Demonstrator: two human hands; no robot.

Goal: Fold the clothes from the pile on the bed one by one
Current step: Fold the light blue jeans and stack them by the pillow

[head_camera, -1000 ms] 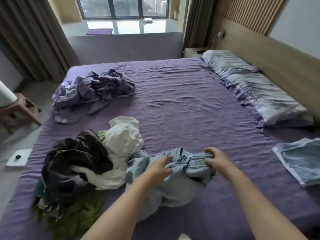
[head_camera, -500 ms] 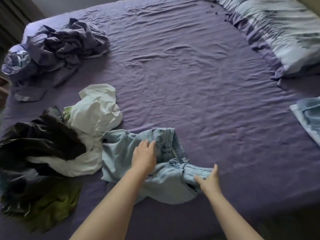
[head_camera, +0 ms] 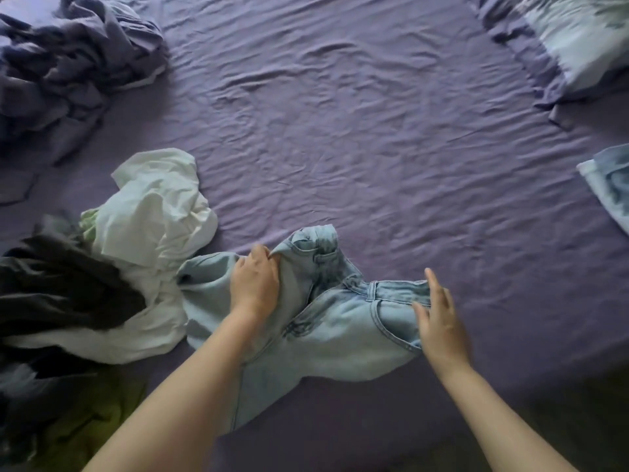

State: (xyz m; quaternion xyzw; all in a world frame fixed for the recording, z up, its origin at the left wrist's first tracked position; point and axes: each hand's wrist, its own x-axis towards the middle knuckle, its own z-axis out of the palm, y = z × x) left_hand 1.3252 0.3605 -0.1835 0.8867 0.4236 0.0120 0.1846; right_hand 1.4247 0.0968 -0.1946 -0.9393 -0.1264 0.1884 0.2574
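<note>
Counted first: two hands, one pair of light blue jeans (head_camera: 340, 321), one white garment (head_camera: 153, 212), one dark garment (head_camera: 58, 287), one green garment (head_camera: 92, 413), one heap of purple-grey cloth (head_camera: 71, 59), one folded blue item (head_camera: 612, 185), one pillow (head_camera: 585, 35).

Surface: bed (head_camera: 357, 131) covered by a wrinkled purple sheet that fills nearly the whole view. Nothing of the room beyond the bed can be made out, except a dark strip at 5 o'clock, past the bed's near edge.

Pile at 9 o'clock of the jeans: white garment uppermost and touching the jeans, dark garment at its 8 o'clock, green one lowest toward 7 o'clock. Purple-grey heap at 11 o'clock, well apart from the pile. Pillow at 1 o'clock, cut by the frame. Folded blue item at 3 o'clock, also cut by the frame edge.

Jeans: pale washed denim, crumpled, lying on the sheet at 6 o'clock of the view's centre. Waistband with belt loops faces 12 to 2 o'clock; a pocket seam shows near the right side; the legs trail toward 7 o'clock under the left forearm.

Left hand (head_camera: 255, 287): fingers curled, pinching a fold of denim near the waistband. Right hand (head_camera: 439, 321): fingers straight and spread at the waistband's right end; whether it touches the cloth, cannot tell.
</note>
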